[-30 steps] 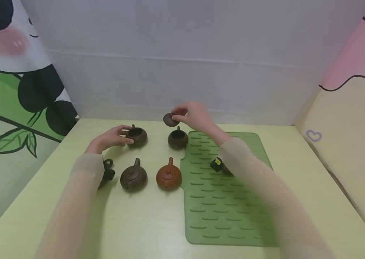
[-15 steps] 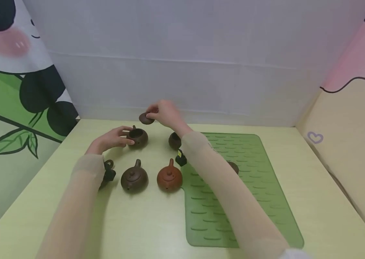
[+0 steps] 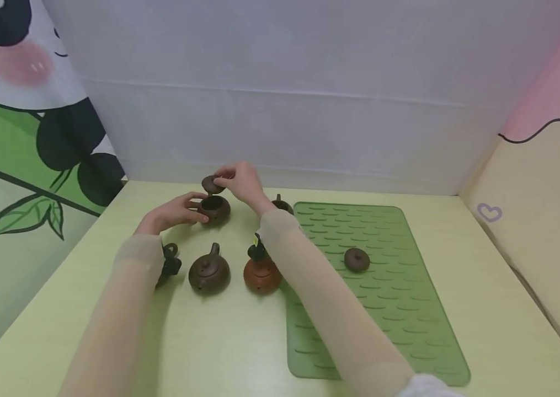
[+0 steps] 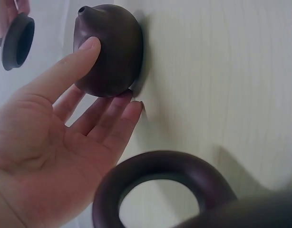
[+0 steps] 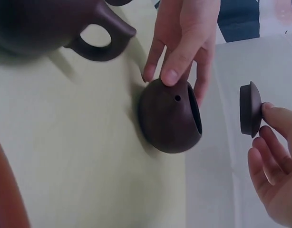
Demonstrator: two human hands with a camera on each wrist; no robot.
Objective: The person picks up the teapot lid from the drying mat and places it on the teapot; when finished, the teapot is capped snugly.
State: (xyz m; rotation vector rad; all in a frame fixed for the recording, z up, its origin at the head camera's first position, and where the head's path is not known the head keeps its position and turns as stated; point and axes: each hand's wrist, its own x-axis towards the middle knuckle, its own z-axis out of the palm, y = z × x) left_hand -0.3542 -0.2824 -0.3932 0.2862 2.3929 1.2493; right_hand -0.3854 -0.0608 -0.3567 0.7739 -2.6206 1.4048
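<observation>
At the back left of the table, my left hand [image 3: 172,214] holds a dark brown teapot [image 3: 217,213] by its side, thumb near the spout and fingers behind. The pot stands upright with its round mouth uncovered. Just above and behind that mouth, my right hand [image 3: 242,183] pinches a dark lid [image 3: 212,184] by its knob. In the right wrist view the lid [image 5: 249,110] is apart from the pot [image 5: 162,118], its underside facing the opening.
A lidded dark teapot [image 3: 209,274] and a reddish one [image 3: 261,280] stand in front. Another pot's ring handle [image 3: 171,249] shows by my left sleeve. My right forearm partly hides an uncovered pot [image 3: 283,206]. A second lid [image 3: 356,259] lies on the green mat [image 3: 384,331].
My right hand has carried the lid leftward, from above the other uncovered pot to above the held one. The lid on the mat has come into full view. My left hand stays put.
</observation>
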